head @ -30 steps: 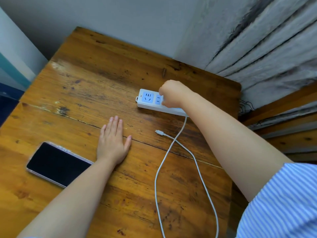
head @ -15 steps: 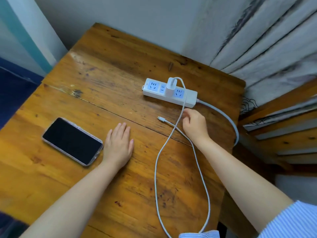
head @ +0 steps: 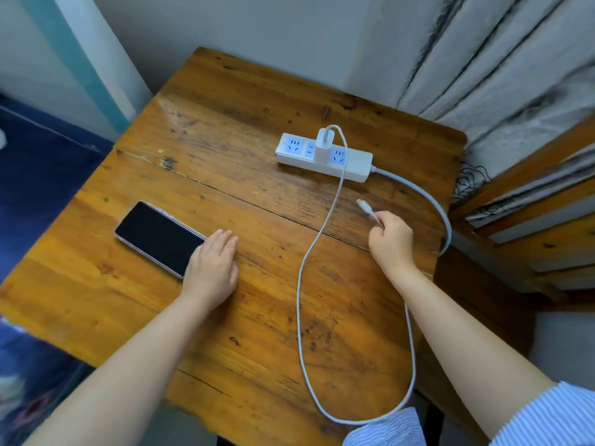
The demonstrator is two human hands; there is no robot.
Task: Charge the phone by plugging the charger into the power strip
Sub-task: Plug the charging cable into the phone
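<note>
A white power strip (head: 352, 162) lies at the back of the wooden table (head: 244, 317), with a white charger (head: 324, 143) plugged into a middle socket. Its white cable (head: 309, 252) loops down the table and back up to my right hand (head: 391, 241), which pinches the cable just behind the free connector (head: 362, 204). A black-screened phone (head: 157, 235) lies face up at the left. My left hand (head: 212, 268) rests flat on the table, its fingers spread and touching the phone's near right corner.
The strip's grey mains cord (head: 428, 201) curves off the table's right edge. Grey curtains (head: 499, 59) hang at the back right above wooden furniture (head: 531, 201). Blue floor (head: 42, 175) lies past the table's left edge.
My right hand left the plugged charger, dropped to the table and picked up the cable's free end. My left hand slid left to the phone's corner. The view shifted left.
</note>
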